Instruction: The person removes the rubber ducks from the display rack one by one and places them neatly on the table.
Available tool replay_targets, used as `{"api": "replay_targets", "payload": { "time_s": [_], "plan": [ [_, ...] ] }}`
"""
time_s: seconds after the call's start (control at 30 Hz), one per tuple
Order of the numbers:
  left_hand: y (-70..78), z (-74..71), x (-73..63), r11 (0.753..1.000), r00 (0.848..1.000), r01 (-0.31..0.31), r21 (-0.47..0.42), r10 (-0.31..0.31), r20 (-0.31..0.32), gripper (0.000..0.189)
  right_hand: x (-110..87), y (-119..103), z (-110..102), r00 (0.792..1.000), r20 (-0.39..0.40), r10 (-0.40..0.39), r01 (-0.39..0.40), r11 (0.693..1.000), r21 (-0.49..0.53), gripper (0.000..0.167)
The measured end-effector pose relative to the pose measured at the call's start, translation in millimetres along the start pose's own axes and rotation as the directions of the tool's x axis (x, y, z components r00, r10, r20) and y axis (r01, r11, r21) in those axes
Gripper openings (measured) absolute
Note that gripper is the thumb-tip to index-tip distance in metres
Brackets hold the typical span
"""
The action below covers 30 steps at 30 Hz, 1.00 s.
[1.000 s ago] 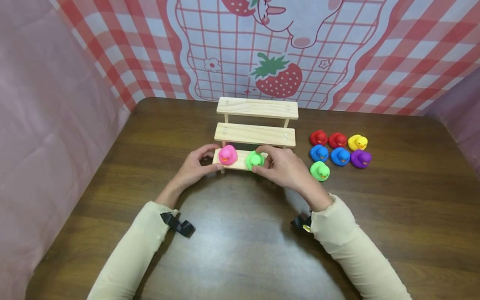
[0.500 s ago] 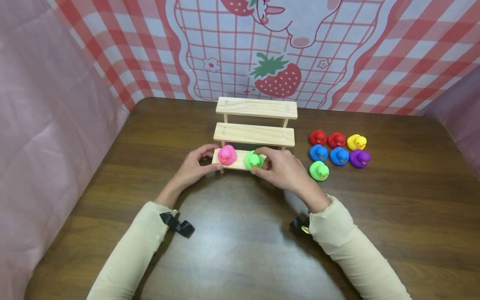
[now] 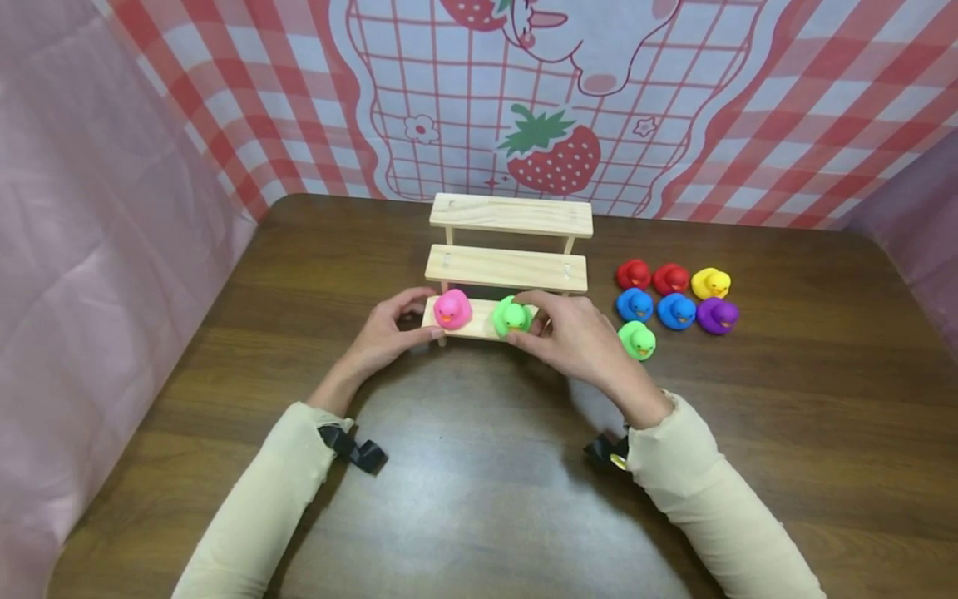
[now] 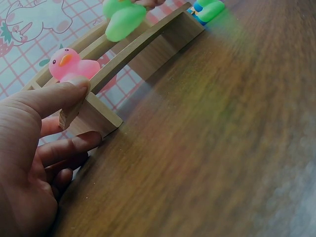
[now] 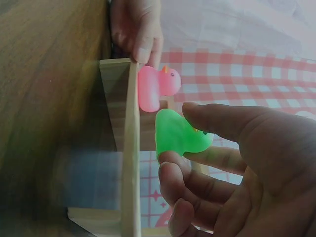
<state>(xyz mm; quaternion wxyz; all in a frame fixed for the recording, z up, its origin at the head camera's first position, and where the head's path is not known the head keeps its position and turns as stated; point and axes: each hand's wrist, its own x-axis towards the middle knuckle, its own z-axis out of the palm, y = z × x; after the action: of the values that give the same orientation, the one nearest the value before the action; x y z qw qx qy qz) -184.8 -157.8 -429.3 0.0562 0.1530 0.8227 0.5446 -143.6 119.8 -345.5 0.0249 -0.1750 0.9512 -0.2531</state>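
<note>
A three-tier wooden stand (image 3: 506, 269) stands on the table, with a pink rubber duck (image 3: 452, 309) on the left part of its lowest step. My left hand (image 3: 391, 326) holds that step's left end; in the left wrist view the thumb lies on the edge beside the pink duck (image 4: 74, 66) and fingers reach below. My right hand (image 3: 572, 333) pinches a green rubber duck (image 3: 512, 317) between thumb and fingers. The right wrist view has this green duck (image 5: 175, 133) slightly off the step, a small gap between them.
Right of the stand, loose ducks sit in rows on the table: two red (image 3: 670, 279), one yellow (image 3: 711, 284), two blue (image 3: 677, 311), one purple (image 3: 718, 316) and a second green duck (image 3: 637, 341). A checked strawberry backdrop (image 3: 554, 158) rises behind the table.
My right hand has shifted slightly right with the green duck, which looks a little raised. The left hand and the pink duck stay in place.
</note>
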Motion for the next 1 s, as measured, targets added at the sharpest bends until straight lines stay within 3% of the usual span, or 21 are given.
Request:
{"api": "replay_targets", "payload": {
  "time_s": [0.27,0.53,0.8,1.0],
  "plan": [
    [-0.9,-0.3,-0.4,1.000,1.000,0.007,0.007,-0.007,0.000,0.062,-8.8,5.5,-13.1,0.999,-0.045,-0.030,0.032,0.999,0.040,0.045],
    [1.1,0.2,-0.7,1.000,1.000,0.001,0.007,-0.001,0.009,0.062,-20.2,14.4,-31.0,0.999,-0.049,0.008,-0.006,0.999,0.049,0.045],
    [0.6,0.4,0.4,1.000,1.000,0.000,0.006,-0.001,0.007,0.063,-34.2,32.0,-46.4,0.989,-0.147,-0.031,0.033,0.999,0.014,0.042],
    [0.3,0.9,0.4,1.000,1.000,0.000,0.011,0.000,0.000,0.061,-44.3,44.7,-58.7,0.987,-0.159,0.002,-0.003,1.000,-0.002,0.050]
  ]
}}
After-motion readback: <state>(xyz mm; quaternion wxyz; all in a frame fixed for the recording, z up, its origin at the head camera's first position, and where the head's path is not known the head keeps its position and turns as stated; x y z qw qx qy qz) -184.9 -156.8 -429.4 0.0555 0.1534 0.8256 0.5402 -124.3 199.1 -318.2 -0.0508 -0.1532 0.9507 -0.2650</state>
